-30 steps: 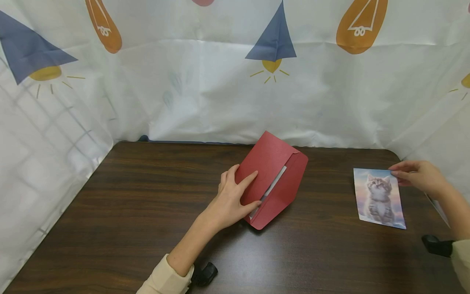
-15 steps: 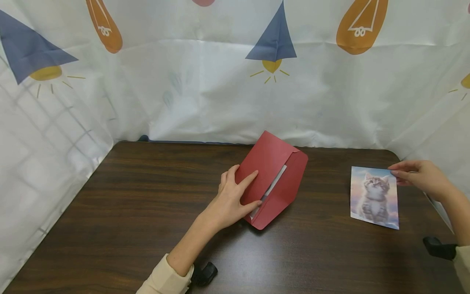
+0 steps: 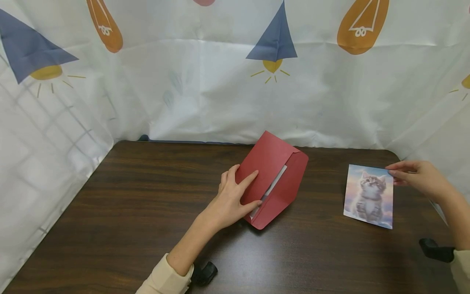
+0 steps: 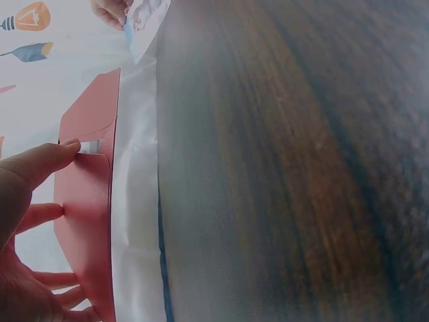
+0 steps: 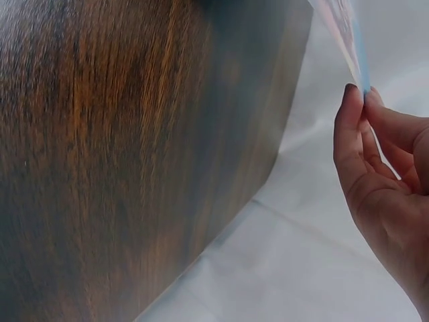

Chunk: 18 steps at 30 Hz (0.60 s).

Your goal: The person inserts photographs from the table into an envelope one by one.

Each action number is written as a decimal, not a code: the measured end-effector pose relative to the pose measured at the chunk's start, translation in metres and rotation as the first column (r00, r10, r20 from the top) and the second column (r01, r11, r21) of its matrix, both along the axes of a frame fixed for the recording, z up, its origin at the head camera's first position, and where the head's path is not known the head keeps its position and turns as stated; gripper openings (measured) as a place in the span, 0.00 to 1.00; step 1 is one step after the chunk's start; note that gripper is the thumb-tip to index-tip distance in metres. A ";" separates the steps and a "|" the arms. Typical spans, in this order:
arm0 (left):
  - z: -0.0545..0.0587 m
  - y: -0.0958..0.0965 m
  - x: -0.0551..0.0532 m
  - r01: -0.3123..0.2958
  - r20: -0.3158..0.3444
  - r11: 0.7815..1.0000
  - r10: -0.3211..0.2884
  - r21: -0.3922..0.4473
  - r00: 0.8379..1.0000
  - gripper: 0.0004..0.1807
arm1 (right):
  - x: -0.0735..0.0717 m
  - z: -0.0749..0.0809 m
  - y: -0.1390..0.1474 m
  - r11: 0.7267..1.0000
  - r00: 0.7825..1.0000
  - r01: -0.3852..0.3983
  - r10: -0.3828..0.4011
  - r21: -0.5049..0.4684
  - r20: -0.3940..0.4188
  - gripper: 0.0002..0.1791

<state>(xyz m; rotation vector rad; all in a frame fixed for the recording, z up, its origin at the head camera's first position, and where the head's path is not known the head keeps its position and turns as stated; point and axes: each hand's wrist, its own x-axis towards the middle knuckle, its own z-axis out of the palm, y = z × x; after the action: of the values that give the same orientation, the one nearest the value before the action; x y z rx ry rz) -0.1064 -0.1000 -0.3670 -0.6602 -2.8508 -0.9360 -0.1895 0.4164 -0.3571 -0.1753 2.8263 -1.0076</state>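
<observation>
My left hand (image 3: 229,200) grips a red envelope (image 3: 273,175), its fingers spread at the left edge and face and its thumb at the slit. The envelope is tilted and looks raised off the table in the left wrist view. A pale strip (image 3: 273,185) shows in the slit beside the flap; what it is I cannot tell. Over on the right, my right hand (image 3: 416,177) pinches a kitten picture card (image 3: 369,198) by its top right corner. The card hangs with the picture facing me, apart from the envelope. Thumb and fingertips meet on its edge in the right wrist view.
Both hands are over a dark wood-grain table (image 3: 128,212). A white curtain (image 3: 205,102) printed with lamps and bulbs hangs behind the far edge and along both sides. Black wrist mounts (image 3: 205,274) sit by the cream sleeves (image 3: 167,277).
The card has moved a little to the left and has turned slightly more upright in my right hand. My left hand and the envelope have stayed in place.
</observation>
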 end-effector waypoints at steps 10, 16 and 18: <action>0.001 -0.001 0.001 0.002 -0.006 1.000 -0.002 -0.005 1.000 0.40 | 0.002 0.004 -0.008 1.000 1.000 0.005 -0.005 -0.009 0.004 0.22; 0.000 -0.001 0.001 0.000 -0.004 1.000 0.000 -0.002 1.000 0.40 | 0.004 0.006 -0.016 1.000 1.000 0.006 -0.007 -0.022 -0.013 0.21; 0.000 -0.002 0.001 -0.002 -0.004 1.000 0.002 -0.002 1.000 0.40 | 0.005 0.006 -0.018 0.999 1.000 0.005 -0.005 -0.040 -0.017 0.21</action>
<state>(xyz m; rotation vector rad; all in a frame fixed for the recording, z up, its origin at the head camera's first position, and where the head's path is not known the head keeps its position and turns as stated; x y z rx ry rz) -0.1059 -0.1017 -0.3667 -0.6592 -2.8482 -0.9309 -0.1848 0.3987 -0.3511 -0.1821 2.8247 -1.0693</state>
